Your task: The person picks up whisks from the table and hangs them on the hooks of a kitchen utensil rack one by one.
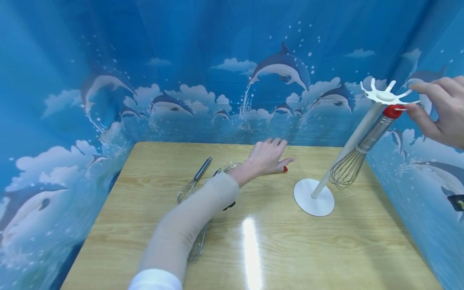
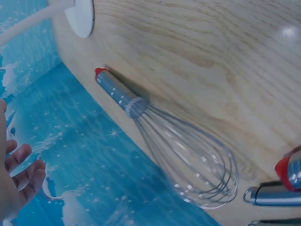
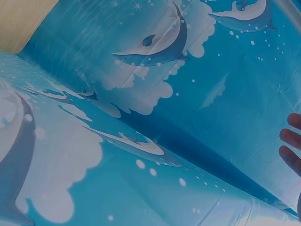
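In the head view, a whisk [image 1: 371,135] with a red end cap hangs tilted from the top of a white rack [image 1: 386,95]. My right hand [image 1: 444,108] is beside that top, thumb at the hook near the red cap, index finger raised apart from the thumb. My left hand [image 1: 266,156] reaches above a red-capped whisk [image 2: 164,141] lying near the table's back edge. The left wrist view shows those fingers [image 2: 30,181] loosely bent, apart from the whisk. In the right wrist view, only several right fingertips [image 3: 291,139] show.
More whisks lie left of centre, including a whisk with a dark handle [image 1: 203,169] and another whisk [image 1: 197,245] partly hidden by my left forearm. The rack's round white base [image 1: 306,197] stands on the wooden table [image 1: 308,249]. A blue dolphin-print curtain [image 1: 203,52] surrounds the table.
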